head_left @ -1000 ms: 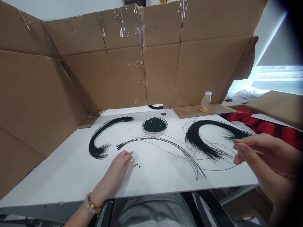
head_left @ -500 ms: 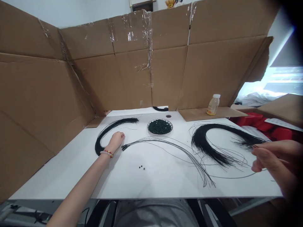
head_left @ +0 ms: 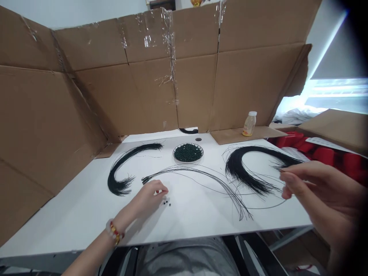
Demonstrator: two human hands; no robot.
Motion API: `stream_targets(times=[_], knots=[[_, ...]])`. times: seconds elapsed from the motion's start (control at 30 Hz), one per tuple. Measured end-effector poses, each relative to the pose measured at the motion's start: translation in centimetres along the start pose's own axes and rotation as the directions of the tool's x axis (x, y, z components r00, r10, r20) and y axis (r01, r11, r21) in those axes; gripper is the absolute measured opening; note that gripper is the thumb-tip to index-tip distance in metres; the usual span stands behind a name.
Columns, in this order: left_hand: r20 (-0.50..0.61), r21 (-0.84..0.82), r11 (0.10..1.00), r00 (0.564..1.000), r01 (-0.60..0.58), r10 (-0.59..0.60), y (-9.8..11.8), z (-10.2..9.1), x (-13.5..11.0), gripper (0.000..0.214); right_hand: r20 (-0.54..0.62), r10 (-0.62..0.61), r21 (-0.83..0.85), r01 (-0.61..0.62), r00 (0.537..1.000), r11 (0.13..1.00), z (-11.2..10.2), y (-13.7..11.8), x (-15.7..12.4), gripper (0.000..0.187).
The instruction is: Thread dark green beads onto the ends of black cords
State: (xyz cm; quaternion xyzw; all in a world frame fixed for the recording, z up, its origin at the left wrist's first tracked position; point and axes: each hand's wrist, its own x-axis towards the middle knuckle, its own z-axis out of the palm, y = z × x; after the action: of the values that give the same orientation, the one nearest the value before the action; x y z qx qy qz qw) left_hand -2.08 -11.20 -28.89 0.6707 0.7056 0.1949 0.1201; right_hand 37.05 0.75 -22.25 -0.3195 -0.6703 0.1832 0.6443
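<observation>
Now, right hand (head_left: 319, 195) pinches dark strand (head_left: 281, 170); left hand (head_left: 149, 195), thumb and fingertips together, just above loose beads (head_left: 170, 204).

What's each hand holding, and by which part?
The right hand pinches a thin black strand, seemingly near its tip; whether the left hand holds anything can't be told.

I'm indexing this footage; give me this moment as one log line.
left hand: near loose beads, grip unclear; right hand: pinching dark strand; bead dish: beyond thin strands; bottle: on cardboard
</observation>
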Motion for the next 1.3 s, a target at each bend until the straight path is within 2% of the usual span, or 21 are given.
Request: stream_targets(times=[0.07,0.17,0.47,0.6,0.7,0.8,0.9,1.0,1.13,1.3], knots=[[-0.010,-0.025,0.999,0.999,-0.035,0.035,1.2,0.8,-1.3,0.019,0.049,-0.040,-0.013,0.040,0.998,0.999,0.1,-0.6,-0.1,0.007],[-0.040,-0.042,0.998,0.998,-0.049,0.047,1.5,1.4,-2.2,0.024,0.049,-0.059,-0.027,0.060,0.997,0.998,0.2,-1.0,-0.2,0.004],[-0.068,-0.037,0.997,0.995,-0.069,0.067,0.0,2.0,-2.6,0.027,0.049,-0.071,-0.046,0.073,0.996,0.996,-0.3,-1.1,-0.5,0.005],[-0.065,-0.033,0.997,0.995,-0.075,0.073,0.4,1.0,-1.6,0.027,0.048,-0.061,-0.039,0.063,0.997,0.997,-0.5,-1.7,-0.4,0.002],[-0.075,-0.013,0.996,0.994,-0.087,0.086,0.7,-0.2,1.9,0.026,0.092,-0.043,-0.017,0.044,0.995,0.999,-0.3,-2.1,-0.3,0.003],[-0.112,0.039,0.996,0.990,-0.083,0.087,1.2,-0.8,7.8,0.026,0.167,-0.065,0.019,0.062,0.984,0.998,0.1,-2.3,-0.1,0.003],[-0.151,0.122,0.992,0.987,-0.029,0.047,1.6,-0.3,14.3,0.030,0.227,-0.107,-0.019,0.114,0.968,0.993,0.2,-2.5,0.1,0.007],[-0.158,0.185,0.981,0.987,0.065,-0.035,1.8,0.6,19.1,0.032,0.303,-0.112,-0.062,0.137,0.946,0.989,-0.2,-2.6,0.3,0.010],[-0.155,0.231,0.959,0.980,0.162,-0.128,2.1,1.5,21.6,0.033,0.362,-0.073,-0.078,0.108,0.929,0.991,-1.3,-2.5,0.7,0.010],[-0.155,0.244,0.957,0.980,0.156,-0.120,1.8,1.1,22.3,0.033,0.387,0.000,-0.065,0.027,0.922,0.998,-2.1,-3.0,1.2,0.014]])
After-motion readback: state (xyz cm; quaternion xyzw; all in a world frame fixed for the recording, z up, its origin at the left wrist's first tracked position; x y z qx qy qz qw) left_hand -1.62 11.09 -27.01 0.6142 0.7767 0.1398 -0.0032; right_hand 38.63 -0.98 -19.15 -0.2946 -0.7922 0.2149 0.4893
